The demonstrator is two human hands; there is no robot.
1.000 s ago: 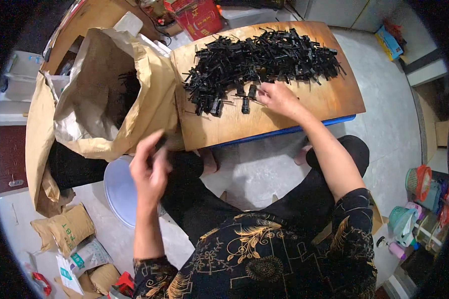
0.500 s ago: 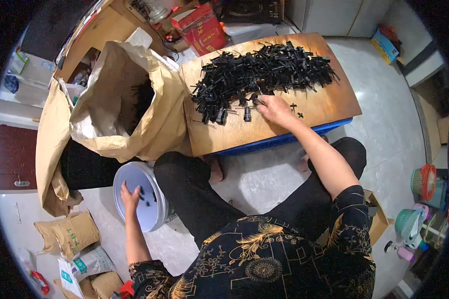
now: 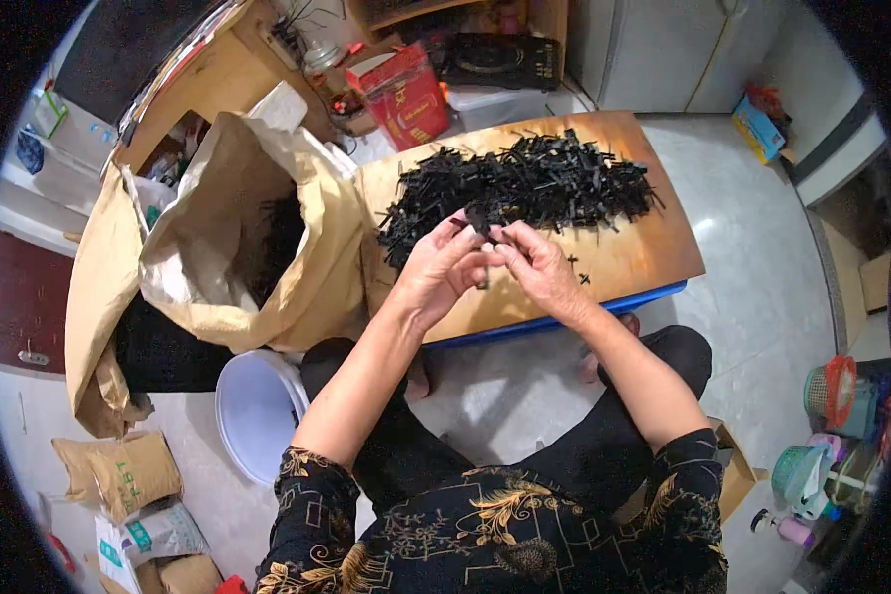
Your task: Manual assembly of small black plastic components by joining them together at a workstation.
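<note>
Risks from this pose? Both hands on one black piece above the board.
1. The left hand and right hand pinch a small black part in mid-air; a slip may drop it off the wooden board.
2. The pile of black parts reaches the board's far edge; pieces may slide off.

Both forearms reaching forward from the lower edge, bare below dark patterned sleeves, converging so the hands meet in front of the body. Left hand (image 3: 436, 269) raised with its back toward the camera, wrist bent slightly, fingers (image 3: 465, 233) curled and pinched together at the tips. Right hand (image 3: 540, 269) close beside it, nearly touching, knuckles up, thumb and forefinger drawn in toward the left fingertips. Elbows wide apart, legs spread below
</note>
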